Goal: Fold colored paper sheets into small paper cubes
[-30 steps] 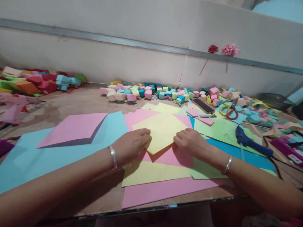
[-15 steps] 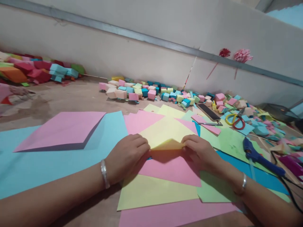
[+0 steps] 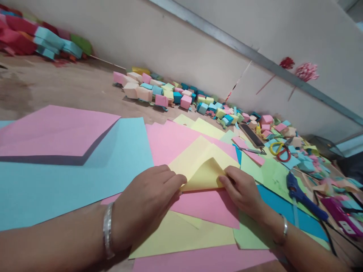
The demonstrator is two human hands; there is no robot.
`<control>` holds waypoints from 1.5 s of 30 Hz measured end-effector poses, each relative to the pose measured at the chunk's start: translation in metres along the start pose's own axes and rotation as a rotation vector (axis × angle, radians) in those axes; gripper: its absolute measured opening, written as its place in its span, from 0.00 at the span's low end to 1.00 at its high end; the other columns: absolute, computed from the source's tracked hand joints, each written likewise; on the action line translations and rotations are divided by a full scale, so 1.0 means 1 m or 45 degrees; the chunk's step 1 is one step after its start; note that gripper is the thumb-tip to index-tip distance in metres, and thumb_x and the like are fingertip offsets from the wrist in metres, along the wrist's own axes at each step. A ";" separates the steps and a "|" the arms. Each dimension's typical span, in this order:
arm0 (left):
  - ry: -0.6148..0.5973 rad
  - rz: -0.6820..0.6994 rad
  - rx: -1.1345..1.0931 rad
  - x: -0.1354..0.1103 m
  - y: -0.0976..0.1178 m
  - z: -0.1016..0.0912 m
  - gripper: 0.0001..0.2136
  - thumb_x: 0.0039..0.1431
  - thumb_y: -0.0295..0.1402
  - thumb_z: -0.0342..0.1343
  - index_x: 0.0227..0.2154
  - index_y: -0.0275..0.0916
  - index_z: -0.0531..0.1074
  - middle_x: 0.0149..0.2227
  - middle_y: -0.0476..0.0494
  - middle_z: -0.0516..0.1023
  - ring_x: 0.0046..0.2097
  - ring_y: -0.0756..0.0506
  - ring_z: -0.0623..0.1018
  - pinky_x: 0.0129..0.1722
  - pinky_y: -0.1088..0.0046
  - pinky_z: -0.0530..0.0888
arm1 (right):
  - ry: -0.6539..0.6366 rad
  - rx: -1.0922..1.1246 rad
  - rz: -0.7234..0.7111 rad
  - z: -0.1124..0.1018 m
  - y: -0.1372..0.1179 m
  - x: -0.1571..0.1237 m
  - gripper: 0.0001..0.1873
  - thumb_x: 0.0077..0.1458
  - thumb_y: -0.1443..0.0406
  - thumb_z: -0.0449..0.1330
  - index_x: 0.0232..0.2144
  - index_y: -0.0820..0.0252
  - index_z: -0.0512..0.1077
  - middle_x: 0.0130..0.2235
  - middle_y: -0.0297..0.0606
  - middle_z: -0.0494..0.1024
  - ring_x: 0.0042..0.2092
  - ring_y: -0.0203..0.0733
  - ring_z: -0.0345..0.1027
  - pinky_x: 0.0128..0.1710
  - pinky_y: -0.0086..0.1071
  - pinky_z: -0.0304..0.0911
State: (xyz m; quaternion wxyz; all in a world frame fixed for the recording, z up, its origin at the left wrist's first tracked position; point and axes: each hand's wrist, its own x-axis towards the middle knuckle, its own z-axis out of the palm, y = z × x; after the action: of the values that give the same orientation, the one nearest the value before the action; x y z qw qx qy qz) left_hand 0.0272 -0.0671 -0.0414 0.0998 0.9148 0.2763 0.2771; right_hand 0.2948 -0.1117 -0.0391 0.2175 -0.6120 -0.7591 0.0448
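A yellow square of paper [image 3: 202,162] lies on a stack of pink, yellow and green sheets, its near corner curled up and folded away from me. My left hand [image 3: 147,200] pinches the fold's left end with thumb and fingers. My right hand [image 3: 241,189] pinches the fold's right end. Both wrists wear silver bangles. A pink sheet [image 3: 207,206] lies directly under the yellow one.
A large light-blue sheet [image 3: 70,173] with a folded pink sheet [image 3: 53,130] on it lies at the left. Several small paper cubes [image 3: 181,98] line the wall. A phone [image 3: 251,135], scissors [image 3: 279,150] and a blue glue gun [image 3: 300,194] lie at the right.
The near corner of the yellow paper has been lifted and folded further away from me. The camera has tilted and moved closer.
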 end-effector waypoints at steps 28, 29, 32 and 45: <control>-0.139 -0.065 -0.116 -0.012 0.011 0.005 0.10 0.58 0.23 0.54 0.21 0.37 0.69 0.26 0.46 0.68 0.29 0.48 0.64 0.27 0.70 0.58 | 0.046 -0.401 -0.112 0.013 0.002 0.000 0.19 0.62 0.65 0.50 0.20 0.57 0.51 0.22 0.29 0.54 0.26 0.36 0.49 0.29 0.34 0.43; -0.141 -0.070 -0.116 -0.013 0.011 0.005 0.09 0.57 0.23 0.55 0.22 0.37 0.69 0.26 0.46 0.69 0.29 0.47 0.65 0.27 0.70 0.59 | 0.043 -0.400 -0.107 0.013 0.002 0.000 0.19 0.62 0.65 0.50 0.20 0.57 0.51 0.22 0.29 0.54 0.26 0.36 0.49 0.30 0.34 0.43; -0.163 -0.075 -0.106 -0.013 0.010 0.005 0.08 0.56 0.22 0.56 0.22 0.37 0.69 0.27 0.46 0.69 0.29 0.47 0.65 0.27 0.70 0.59 | 0.035 -0.398 -0.103 0.013 0.002 0.001 0.19 0.62 0.65 0.49 0.20 0.57 0.51 0.22 0.29 0.53 0.26 0.35 0.48 0.30 0.34 0.43; -0.220 0.113 -0.069 -0.007 0.012 0.002 0.10 0.52 0.17 0.50 0.21 0.37 0.65 0.29 0.44 0.68 0.32 0.46 0.63 0.28 0.68 0.59 | -0.055 -0.530 -0.078 0.010 -0.001 0.003 0.17 0.60 0.67 0.50 0.19 0.58 0.54 0.22 0.31 0.57 0.27 0.35 0.50 0.29 0.34 0.42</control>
State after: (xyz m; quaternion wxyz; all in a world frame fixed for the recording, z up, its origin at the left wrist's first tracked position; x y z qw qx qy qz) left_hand 0.0293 -0.0813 -0.0425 0.1355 0.9436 0.2184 0.2087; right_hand 0.2890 -0.1070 -0.0472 0.0712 -0.6192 -0.7747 -0.1065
